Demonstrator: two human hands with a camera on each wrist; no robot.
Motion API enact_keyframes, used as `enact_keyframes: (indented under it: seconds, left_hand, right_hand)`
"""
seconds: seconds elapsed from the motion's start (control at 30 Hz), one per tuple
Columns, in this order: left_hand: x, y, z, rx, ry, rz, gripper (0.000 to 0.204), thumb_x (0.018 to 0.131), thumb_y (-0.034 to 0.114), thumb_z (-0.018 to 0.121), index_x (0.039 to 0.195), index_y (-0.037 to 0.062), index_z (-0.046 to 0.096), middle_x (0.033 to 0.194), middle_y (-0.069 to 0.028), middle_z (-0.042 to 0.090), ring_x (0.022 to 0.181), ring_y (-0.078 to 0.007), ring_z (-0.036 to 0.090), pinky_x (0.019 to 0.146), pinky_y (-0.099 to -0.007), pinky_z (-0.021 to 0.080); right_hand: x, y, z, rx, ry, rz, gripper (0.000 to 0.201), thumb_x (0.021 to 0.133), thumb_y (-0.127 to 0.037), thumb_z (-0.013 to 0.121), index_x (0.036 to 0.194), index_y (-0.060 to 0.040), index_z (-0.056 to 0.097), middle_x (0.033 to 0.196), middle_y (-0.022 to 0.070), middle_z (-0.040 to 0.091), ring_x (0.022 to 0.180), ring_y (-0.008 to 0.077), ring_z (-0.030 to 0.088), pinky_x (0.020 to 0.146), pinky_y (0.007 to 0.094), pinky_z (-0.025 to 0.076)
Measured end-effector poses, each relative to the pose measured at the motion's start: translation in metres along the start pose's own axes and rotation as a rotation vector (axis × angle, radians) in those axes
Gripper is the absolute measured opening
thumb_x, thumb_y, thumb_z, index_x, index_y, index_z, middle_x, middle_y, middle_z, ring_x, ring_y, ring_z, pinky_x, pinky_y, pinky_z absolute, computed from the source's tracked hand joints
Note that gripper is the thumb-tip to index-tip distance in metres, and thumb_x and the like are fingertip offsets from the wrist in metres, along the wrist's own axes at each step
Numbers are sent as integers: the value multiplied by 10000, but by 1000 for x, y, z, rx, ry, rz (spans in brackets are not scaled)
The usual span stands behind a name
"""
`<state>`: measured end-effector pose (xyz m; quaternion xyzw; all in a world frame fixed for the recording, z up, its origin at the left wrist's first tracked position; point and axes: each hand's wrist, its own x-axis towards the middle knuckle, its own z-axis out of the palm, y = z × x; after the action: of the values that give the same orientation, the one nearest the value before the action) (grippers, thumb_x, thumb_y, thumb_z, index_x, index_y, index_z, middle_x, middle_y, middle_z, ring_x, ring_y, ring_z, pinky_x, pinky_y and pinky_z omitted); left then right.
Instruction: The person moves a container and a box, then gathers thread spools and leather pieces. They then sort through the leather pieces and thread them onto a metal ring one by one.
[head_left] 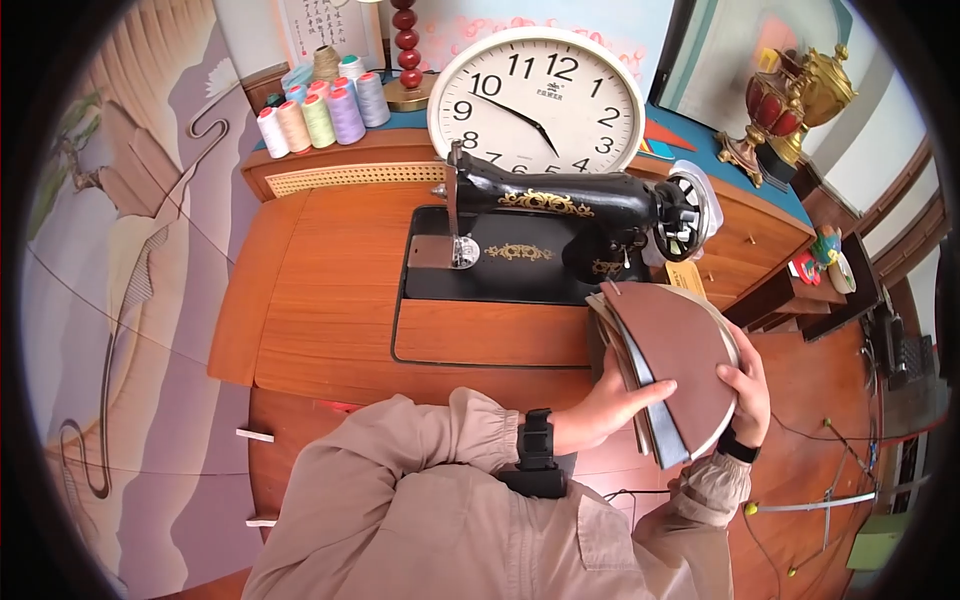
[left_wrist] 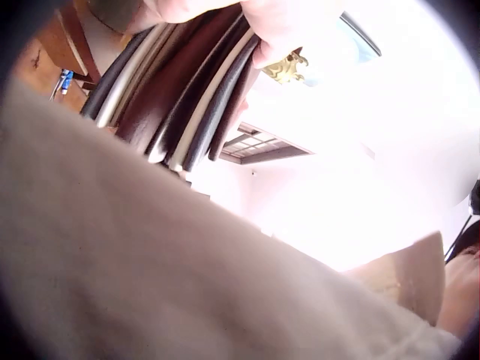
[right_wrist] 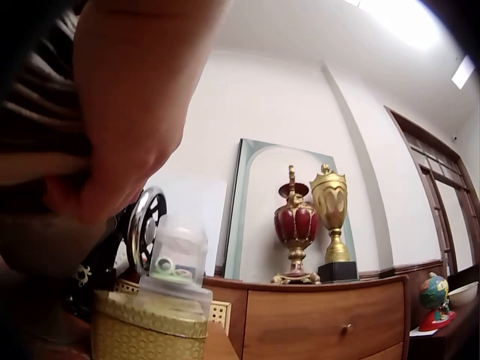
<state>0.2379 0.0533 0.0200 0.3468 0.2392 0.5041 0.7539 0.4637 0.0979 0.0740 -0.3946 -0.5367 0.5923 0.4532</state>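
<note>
A thick stack of leather-like sheets (head_left: pixel 670 350), brown on top and rounded along one side, is held up between both hands just right of the sewing machine table. My left hand (head_left: pixel 600 408) grips its left side, thumb lying over the brown top sheet. On the opposite edge, my right hand (head_left: pixel 750 388) holds the rounded side, with its thumb on top too. Layers of brown, black, cream and grey-blue show edge-on in the left wrist view, where fingers (left_wrist: pixel 281 26) clasp them. A black sewing machine (head_left: pixel 560 195) with gold decoration stands beyond the stack.
The wooden table (head_left: pixel 330 290) extends left of the machine. Behind it are a big wall clock (head_left: pixel 540 100), several thread spools (head_left: pixel 320 115) and two trophies (head_left: pixel 800 100). A clear plastic container (right_wrist: pixel 178 255) sits on a yellow woven box (right_wrist: pixel 150 326) near the handwheel.
</note>
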Motion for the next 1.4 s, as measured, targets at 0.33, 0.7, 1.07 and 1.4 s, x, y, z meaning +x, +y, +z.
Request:
enact_keyframes:
  seconds: [0.33,0.7,1.07,1.4]
  left_hand:
    - [19,-20,-23,-42,344,27,784,937,176,708,1447,26,131,1396,-128,397,1305,-198,447,1075,-359,420]
    - [-14,44,-90,304,25,-321,473,970,242,650,1362,31,490,1308,-112,546,1174,-174,569,974,-367,494]
    - [-38,259,-288,1147,707,545,384,859,255,766,1115,16,608,1032,-86,644,930,-178,624,794,-345,522]
    - [22,415,-348,2235,885,785,638,811,487,746,1301,124,559,1307,-151,539,1280,-382,435,1020,-513,384]
  right_hand:
    - [24,28,48,-875,20,-258,656,852,-187,745,1409,26,470,1412,207,502,1326,310,474,1116,392,357]
    - [21,28,60,-769,-20,-154,607,889,-77,655,1452,3,443,1461,159,491,1365,244,441,1145,360,318]
    - [-16,2,139,-893,384,-461,355,905,-48,602,1244,53,569,1235,177,596,1198,319,540,1070,405,363]
    - [-10,44,214,-606,210,-380,397,831,50,639,1222,46,569,1011,138,674,927,218,653,880,334,500]
